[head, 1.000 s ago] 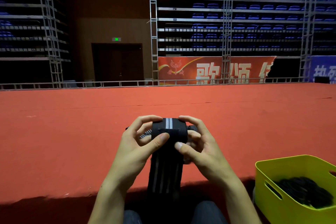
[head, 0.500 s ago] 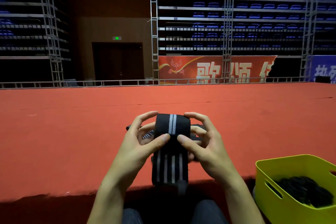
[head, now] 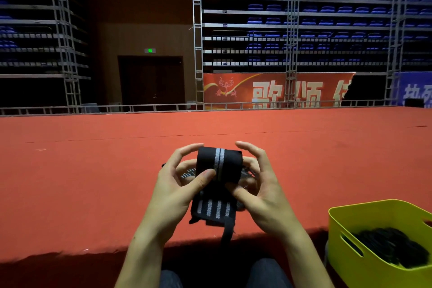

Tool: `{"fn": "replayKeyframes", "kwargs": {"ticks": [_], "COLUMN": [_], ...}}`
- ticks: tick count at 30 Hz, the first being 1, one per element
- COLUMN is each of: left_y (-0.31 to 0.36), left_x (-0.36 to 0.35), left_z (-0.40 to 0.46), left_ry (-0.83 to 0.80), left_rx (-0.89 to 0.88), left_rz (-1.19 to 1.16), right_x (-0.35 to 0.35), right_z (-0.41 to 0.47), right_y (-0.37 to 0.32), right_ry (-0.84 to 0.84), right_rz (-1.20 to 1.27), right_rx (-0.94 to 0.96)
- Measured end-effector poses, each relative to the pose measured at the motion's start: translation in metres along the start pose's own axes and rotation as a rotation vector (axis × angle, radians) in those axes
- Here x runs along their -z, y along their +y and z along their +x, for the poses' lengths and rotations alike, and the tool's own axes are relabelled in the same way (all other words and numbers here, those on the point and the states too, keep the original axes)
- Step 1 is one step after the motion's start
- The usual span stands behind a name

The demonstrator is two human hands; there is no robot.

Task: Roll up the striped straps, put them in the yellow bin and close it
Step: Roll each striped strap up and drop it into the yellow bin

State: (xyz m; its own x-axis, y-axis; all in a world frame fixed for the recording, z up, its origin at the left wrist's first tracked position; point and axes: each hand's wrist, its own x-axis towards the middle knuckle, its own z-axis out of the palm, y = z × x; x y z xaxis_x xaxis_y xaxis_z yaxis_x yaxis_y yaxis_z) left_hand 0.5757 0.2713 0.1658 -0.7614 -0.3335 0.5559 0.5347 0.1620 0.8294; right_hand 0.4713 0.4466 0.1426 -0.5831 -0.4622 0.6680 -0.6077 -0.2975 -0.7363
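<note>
Black striped strap (head: 218,170) pinched by left hand (head: 180,184) and right hand (head: 259,184), red banner (head: 275,90) reading 歌颂

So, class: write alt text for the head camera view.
Two hands, left and right, grip a black striped strap being rolled above a red carpet, its tail hanging down. A yellow bin at lower right holds dark straps.

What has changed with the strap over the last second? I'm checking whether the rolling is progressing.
The striped strap has been wound further: the loose tail below the roll is much shorter now. The left hand and right hand keep gripping the roll. The yellow bin stays open at the right.
</note>
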Motion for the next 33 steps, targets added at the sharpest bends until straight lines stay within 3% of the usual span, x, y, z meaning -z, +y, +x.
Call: {"fn": "replayKeyframes", "kwargs": {"ticks": [7, 14, 22, 33], "left_y": [-0.001, 0.000, 0.002, -0.005], "left_x": [0.003, 0.007, 0.001, 0.007], "left_z": [-0.001, 0.000, 0.001, -0.001], "left_ry": [-0.064, -0.109, -0.030, -0.035], "left_rx": [-0.039, 0.027, 0.103, 0.035], "left_rz": [-0.034, -0.134, -0.123, -0.188], "right_x": [0.003, 0.005, 0.001, 0.002], "right_z": [0.001, 0.000, -0.002, -0.002], "right_y": [-0.006, -0.005, 0.005, 0.000], "right_ry": [0.014, 0.022, 0.001, -0.034], "right_rz": [0.107, 0.169, 0.147, 0.151], "right_rx": [-0.115, -0.053, -0.039, -0.196]}}
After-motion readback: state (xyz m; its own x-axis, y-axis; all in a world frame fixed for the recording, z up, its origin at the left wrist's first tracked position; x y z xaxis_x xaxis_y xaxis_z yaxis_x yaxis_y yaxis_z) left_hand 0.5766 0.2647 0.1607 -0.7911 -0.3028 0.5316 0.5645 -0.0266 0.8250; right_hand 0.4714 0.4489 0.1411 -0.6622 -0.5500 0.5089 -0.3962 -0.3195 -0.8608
